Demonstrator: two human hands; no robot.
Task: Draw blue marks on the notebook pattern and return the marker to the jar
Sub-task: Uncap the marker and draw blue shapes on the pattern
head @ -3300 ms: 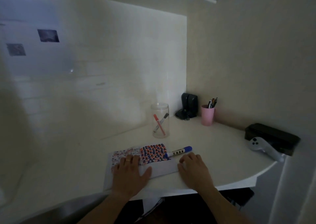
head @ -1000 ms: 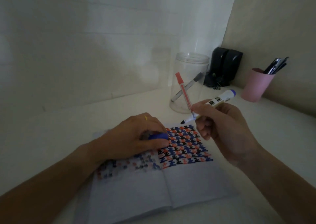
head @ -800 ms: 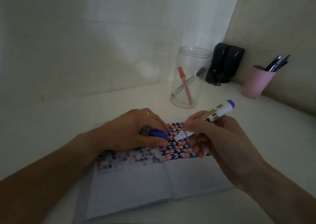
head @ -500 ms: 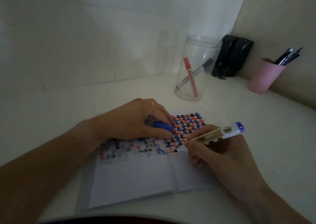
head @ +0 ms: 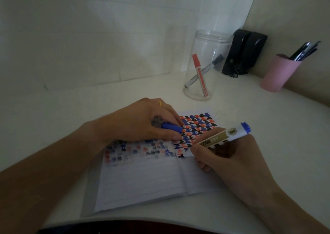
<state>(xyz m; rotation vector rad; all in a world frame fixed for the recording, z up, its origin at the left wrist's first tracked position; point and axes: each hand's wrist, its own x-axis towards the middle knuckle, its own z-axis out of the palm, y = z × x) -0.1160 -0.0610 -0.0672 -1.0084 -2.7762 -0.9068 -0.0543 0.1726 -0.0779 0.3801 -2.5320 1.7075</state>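
Note:
An open lined notebook [head: 142, 180] lies on the white desk, with a red, blue and black pattern [head: 196, 126] across the top of both pages. My right hand [head: 230, 162] grips the uncapped blue marker [head: 219, 139], whose tip touches the pattern's lower edge near the fold. My left hand [head: 142, 123] rests on the left page and holds the blue marker cap [head: 172, 127]. Behind the notebook stands a clear jar [head: 205, 65] that contains a red marker [head: 200, 74] and a black marker [head: 210, 67].
A pink cup [head: 278, 72] with several pens stands at the right by the wall. A black device [head: 244, 51] sits in the corner behind the jar. The desk's front edge [head: 160, 219] runs just below the notebook.
My right hand picked the marker up from the desk; the cap went into my left hand. The tip came down from above the page onto the pattern's lower edge.

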